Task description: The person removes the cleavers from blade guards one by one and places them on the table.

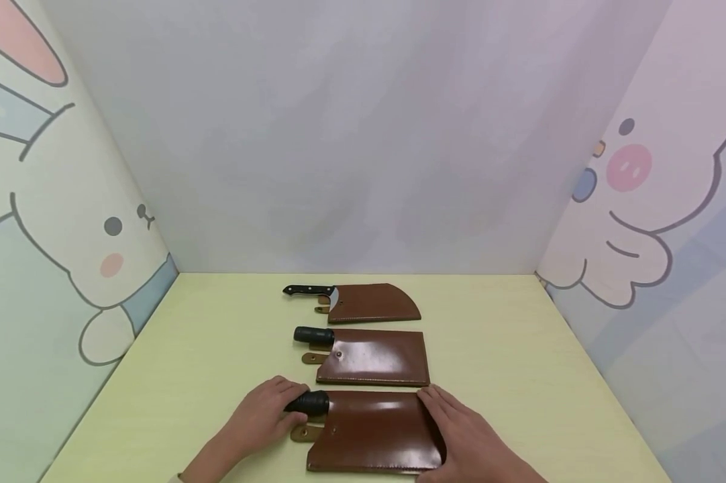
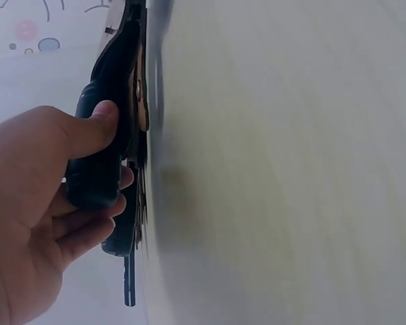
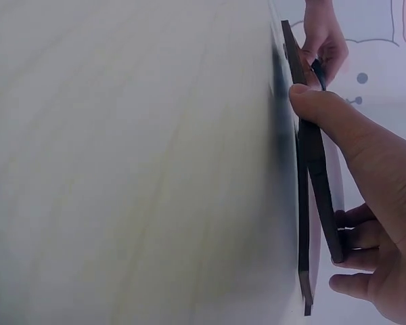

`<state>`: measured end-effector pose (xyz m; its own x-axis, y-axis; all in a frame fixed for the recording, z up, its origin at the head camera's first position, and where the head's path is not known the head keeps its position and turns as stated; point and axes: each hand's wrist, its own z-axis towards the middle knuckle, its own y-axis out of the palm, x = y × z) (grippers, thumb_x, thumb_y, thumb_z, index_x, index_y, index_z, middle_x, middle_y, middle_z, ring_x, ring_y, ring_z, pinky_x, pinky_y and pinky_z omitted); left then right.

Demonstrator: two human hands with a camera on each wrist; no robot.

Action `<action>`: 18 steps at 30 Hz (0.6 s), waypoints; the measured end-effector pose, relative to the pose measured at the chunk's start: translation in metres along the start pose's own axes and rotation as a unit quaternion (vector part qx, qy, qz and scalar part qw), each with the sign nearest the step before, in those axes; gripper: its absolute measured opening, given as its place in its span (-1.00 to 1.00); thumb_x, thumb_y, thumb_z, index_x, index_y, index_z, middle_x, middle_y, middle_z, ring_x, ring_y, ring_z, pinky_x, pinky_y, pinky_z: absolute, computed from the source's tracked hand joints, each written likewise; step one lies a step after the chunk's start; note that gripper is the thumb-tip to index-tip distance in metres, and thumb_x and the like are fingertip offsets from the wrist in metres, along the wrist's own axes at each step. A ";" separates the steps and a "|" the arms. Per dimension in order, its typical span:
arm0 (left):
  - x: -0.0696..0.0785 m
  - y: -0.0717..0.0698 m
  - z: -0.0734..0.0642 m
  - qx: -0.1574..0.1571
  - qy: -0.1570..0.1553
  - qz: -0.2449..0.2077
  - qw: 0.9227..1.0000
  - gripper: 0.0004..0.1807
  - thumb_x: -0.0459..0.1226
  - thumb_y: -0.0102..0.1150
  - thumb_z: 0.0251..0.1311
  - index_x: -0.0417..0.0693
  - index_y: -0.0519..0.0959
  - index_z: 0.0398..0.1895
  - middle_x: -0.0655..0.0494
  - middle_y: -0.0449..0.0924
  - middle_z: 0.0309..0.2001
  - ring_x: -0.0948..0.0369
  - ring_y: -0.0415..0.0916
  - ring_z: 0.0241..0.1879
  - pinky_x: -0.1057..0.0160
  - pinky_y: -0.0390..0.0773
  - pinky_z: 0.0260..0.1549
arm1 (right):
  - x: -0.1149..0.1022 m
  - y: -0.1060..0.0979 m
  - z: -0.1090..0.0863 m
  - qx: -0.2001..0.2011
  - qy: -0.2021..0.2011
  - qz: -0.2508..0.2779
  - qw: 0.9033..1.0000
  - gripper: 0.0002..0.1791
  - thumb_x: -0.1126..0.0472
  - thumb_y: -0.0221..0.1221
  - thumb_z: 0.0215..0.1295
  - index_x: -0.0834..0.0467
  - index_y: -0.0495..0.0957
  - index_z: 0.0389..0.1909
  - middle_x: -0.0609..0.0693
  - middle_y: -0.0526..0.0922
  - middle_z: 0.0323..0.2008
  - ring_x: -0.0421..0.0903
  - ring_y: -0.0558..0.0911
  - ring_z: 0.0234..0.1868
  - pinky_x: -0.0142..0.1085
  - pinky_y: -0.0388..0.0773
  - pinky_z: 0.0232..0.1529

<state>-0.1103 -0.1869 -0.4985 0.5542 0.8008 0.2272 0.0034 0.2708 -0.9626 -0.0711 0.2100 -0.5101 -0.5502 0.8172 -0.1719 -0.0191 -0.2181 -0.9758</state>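
Note:
Nearest me lies a cleaver in a brown leather sheath (image 1: pixel 375 429), its black handle (image 2: pixel 95 176) pointing left. My left hand (image 1: pixel 269 416) grips that handle, with the thumb on one side and the fingers curled round the other. At the sheath's right end is my right hand (image 1: pixel 468 436), holding it by the edge, thumb at the near corner and fingers at the far corner. The blade is hidden inside. A strap (image 1: pixel 304 433) with a snap sticks out beside the handle.
Beyond it lies a second sheathed cleaver (image 1: pixel 378 355) with a black handle. Farther back is a third knife in a curved brown sheath (image 1: pixel 375 302), its riveted handle (image 1: pixel 308 290) also to the left. A pale wall (image 1: pixel 363 168) backs the yellow table (image 1: pixel 508 349), with cartoon-printed side walls.

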 end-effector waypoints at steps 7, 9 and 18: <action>0.000 -0.005 -0.002 0.019 -0.011 -0.050 0.998 -0.54 -0.02 0.45 0.17 -0.04 0.68 0.08 0.14 0.74 -0.03 0.19 0.65 -0.06 0.12 0.66 -0.10 | 0.000 -0.010 -0.002 0.047 -0.021 -0.008 0.999 0.42 -0.74 0.22 -0.19 0.25 0.27 0.50 0.17 0.39 0.45 0.08 0.42 0.43 -0.08 0.64 0.08; -0.001 -0.008 -0.002 0.019 -0.010 -0.064 0.998 -0.53 -0.03 0.46 0.16 -0.04 0.68 0.07 0.14 0.74 -0.03 0.19 0.66 -0.07 0.12 0.66 -0.11 | 0.000 -0.014 -0.002 0.058 -0.029 -0.007 0.998 0.42 -0.71 0.26 -0.19 0.27 0.28 0.49 0.20 0.40 0.43 0.12 0.44 0.41 -0.08 0.65 0.06; 0.007 -0.024 -0.003 0.056 0.001 -0.077 0.995 -0.60 -0.13 0.48 0.18 0.01 0.65 0.07 0.24 0.69 -0.05 0.29 0.55 -0.10 0.17 0.65 -0.14 | -0.001 -0.025 -0.001 0.091 -0.048 -0.007 0.995 0.38 -0.62 0.38 -0.19 0.24 0.25 0.51 0.18 0.41 0.42 0.14 0.48 0.37 -0.06 0.67 0.04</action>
<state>-0.1037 -0.1897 -0.4746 0.5564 0.7440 0.3699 -0.0051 0.4482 -0.8939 -0.0690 0.2154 -0.4857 -0.6261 0.7679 -0.1356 -0.1739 -0.3070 -0.9357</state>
